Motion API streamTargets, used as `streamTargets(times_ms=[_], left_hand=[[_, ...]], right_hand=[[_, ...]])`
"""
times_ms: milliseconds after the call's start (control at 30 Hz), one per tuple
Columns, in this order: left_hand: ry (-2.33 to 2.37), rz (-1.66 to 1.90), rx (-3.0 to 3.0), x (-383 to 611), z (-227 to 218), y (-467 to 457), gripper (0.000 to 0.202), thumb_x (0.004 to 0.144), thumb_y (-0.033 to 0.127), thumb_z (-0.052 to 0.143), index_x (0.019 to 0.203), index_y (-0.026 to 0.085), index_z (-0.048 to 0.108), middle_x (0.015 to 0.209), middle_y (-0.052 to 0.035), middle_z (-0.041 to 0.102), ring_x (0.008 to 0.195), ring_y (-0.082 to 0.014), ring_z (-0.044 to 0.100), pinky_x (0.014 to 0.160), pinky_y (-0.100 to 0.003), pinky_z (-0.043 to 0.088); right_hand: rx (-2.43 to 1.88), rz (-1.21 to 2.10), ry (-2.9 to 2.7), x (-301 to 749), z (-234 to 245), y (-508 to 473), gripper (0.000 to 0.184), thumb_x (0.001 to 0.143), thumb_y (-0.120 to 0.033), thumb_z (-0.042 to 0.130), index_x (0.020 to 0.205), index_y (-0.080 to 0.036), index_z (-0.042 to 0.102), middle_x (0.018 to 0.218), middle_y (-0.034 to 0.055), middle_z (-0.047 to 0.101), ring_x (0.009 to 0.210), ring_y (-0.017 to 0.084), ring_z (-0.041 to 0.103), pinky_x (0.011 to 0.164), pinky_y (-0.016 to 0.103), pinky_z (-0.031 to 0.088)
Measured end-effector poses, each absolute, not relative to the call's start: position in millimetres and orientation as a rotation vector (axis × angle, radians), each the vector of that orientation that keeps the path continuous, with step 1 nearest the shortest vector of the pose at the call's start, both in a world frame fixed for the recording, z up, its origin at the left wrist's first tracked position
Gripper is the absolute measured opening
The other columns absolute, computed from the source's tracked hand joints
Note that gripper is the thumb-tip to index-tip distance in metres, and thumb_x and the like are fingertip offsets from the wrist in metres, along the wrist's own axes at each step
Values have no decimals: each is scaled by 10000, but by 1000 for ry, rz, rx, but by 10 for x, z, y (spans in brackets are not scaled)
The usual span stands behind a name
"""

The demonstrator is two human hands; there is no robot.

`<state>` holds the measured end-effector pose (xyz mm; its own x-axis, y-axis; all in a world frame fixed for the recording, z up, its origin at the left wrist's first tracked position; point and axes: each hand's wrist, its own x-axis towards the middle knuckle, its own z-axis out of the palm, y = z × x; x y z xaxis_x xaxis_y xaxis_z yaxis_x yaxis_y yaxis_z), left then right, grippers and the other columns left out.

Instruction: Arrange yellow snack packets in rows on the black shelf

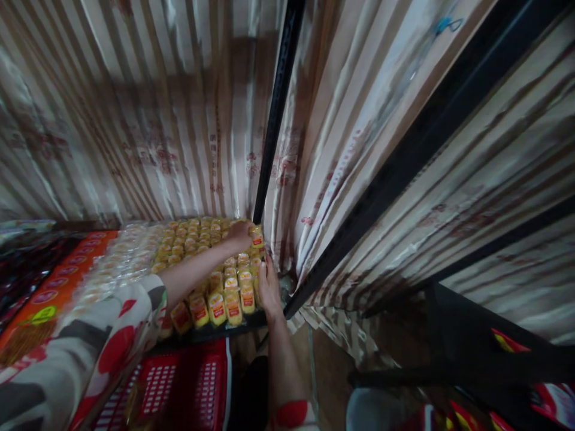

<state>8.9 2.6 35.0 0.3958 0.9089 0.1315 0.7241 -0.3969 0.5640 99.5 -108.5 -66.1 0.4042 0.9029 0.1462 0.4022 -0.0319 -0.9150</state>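
My left hand reaches across the rows to the back right corner. Its fingers are closed on a small wrapped yellow cake with a red and white label. Along the right edge of the rows, my right hand lies with its fingers stretched out, its palm side against the end packs. Between and in front of the hands stand several rows of the same wrapped cakes, on a dark shelf. Some of the fingertips are hidden or blurred.
Clear-wrapped pale packs and an orange box lie to the left. Below the shelf is a red basket. Black posts and pleated, printed curtains close in the back and right. A dark rack with red packs stands lower right.
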Motion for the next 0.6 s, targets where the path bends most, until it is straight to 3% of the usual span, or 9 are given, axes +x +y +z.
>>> streamTargets(times_ms=[267, 467, 600], left_hand=[[1287, 540, 2404, 402, 241, 257, 274, 798, 151, 498, 1037, 144, 631, 1000, -53, 681, 911, -143, 612, 811, -224, 454], [1228, 230, 2609, 441, 208, 348, 255, 788, 190, 518, 980, 106, 662, 936, -87, 685, 856, -174, 622, 712, -234, 451], [1207, 110, 2694, 469, 176, 365, 243, 784, 198, 526, 947, 93, 673, 940, -108, 681, 871, -190, 620, 720, -243, 452]], right_hand=[[-1658, 699, -1257, 963, -686, -921, 621, 909, -472, 229, 1423, -125, 264, 1473, 95, 287, 1362, 187, 250, 1127, 363, 161], [-1708, 584, -1334, 907, -728, -905, 621, 912, -444, 221, 1406, -75, 295, 1439, 125, 350, 1338, 193, 303, 1111, 345, 210], [-1705, 531, -1342, 888, -754, -902, 586, 918, -433, 218, 1399, -115, 323, 1423, 104, 383, 1318, 178, 338, 1102, 340, 231]])
